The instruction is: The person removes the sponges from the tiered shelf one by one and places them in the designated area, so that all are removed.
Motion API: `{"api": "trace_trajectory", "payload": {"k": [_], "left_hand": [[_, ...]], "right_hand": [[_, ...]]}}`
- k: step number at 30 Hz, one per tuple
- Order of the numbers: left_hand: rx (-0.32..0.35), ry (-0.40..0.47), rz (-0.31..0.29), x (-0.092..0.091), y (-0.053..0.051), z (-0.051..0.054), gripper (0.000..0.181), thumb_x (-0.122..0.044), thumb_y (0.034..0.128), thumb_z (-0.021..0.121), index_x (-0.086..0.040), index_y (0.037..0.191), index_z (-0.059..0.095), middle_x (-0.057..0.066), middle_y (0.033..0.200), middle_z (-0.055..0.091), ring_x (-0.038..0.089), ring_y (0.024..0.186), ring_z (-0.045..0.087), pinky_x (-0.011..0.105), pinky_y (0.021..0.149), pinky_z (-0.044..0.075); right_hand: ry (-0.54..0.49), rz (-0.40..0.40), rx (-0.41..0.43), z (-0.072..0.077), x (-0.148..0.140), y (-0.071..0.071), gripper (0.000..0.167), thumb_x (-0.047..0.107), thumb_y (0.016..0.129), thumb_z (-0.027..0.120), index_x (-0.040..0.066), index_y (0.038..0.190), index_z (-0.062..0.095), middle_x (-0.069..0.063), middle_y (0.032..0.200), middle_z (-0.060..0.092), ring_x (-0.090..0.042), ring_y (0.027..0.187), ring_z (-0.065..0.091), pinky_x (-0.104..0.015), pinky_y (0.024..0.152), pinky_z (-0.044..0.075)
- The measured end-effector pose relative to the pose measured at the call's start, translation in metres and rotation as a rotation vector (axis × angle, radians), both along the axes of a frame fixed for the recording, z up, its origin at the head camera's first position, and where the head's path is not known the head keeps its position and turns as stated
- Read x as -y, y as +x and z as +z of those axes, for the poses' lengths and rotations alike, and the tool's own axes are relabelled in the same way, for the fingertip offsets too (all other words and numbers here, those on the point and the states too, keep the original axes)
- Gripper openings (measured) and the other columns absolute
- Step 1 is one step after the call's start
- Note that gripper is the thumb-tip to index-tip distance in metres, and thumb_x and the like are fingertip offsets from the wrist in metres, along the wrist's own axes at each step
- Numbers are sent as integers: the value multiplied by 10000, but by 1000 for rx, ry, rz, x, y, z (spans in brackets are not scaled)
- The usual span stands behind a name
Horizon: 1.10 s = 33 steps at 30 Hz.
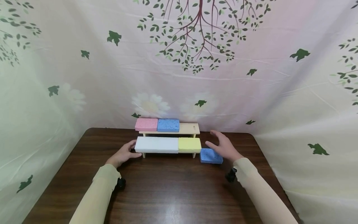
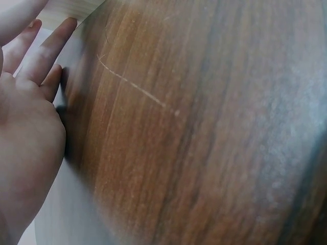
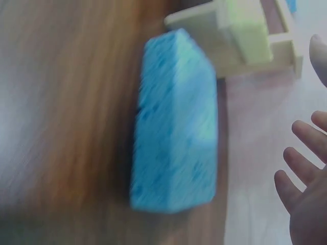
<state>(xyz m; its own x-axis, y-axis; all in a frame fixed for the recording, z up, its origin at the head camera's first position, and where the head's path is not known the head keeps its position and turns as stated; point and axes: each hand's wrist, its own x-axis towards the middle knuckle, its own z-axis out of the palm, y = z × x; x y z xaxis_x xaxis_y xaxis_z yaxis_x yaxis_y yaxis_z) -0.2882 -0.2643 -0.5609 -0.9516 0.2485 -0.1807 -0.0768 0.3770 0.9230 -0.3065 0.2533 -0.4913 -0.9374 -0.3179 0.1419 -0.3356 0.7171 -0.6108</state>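
My left hand (image 1: 123, 153) is at the left end of a front row of blocks, its thumb by the near edge of a white block (image 1: 146, 144). Its fingers look relaxed in the left wrist view; whether they touch the block I cannot tell. Beside it in the row are another white block (image 1: 167, 145) and a yellow sponge (image 1: 189, 144), all on a low wooden stand (image 1: 185, 152). My right hand (image 1: 223, 147) hovers with spread fingers and nothing held, over a blue sponge (image 3: 176, 127) lying on the table at the stand's right end.
Behind stands a slightly higher wooden shelf (image 1: 190, 128) bearing a pink sponge (image 1: 146, 124) and a blue speckled sponge (image 1: 168, 125). The dark wooden table (image 1: 167, 193) meets a printed cloth backdrop (image 1: 117, 93) at its far edge.
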Motion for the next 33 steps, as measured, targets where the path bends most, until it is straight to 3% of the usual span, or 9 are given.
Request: {"api": "trace_trajectory", "payload": {"k": [11, 20, 27, 33], "left_hand": [[2, -10, -6, 0, -1, 0, 951, -307, 883, 869, -130, 1643, 326, 199, 1612, 454, 404, 1513, 346, 692, 1214, 212], [15, 5, 5, 0, 1, -1, 967, -312, 882, 871, -122, 1648, 313, 201, 1616, 444, 396, 1510, 350, 673, 1223, 213], [26, 10, 2, -1, 2, 1, 953, -304, 882, 869, -135, 1643, 322, 197, 1620, 437, 397, 1509, 342, 674, 1219, 225], [21, 7, -9, 1, -1, 0, 956, -323, 883, 866, -145, 1647, 319, 188, 1634, 419, 403, 1519, 321, 690, 1214, 215]], "right_hand": [[-23, 66, -30, 24, 49, -13, 786, 459, 1019, 687, 13, 1593, 388, -221, 1587, 459, -431, 1459, 432, -633, 1151, 376], [-3, 123, -58, 29, 79, -27, 749, 367, 1010, 726, 37, 1598, 401, -171, 1586, 483, -367, 1471, 439, -583, 1162, 393], [18, 126, -20, 33, 96, -34, 770, 437, 1016, 696, 87, 1621, 371, -130, 1641, 418, -344, 1504, 400, -571, 1181, 377], [31, 161, -39, 37, 107, -39, 778, 449, 1004, 711, 92, 1615, 387, -131, 1636, 429, -340, 1505, 400, -562, 1196, 356]]}}
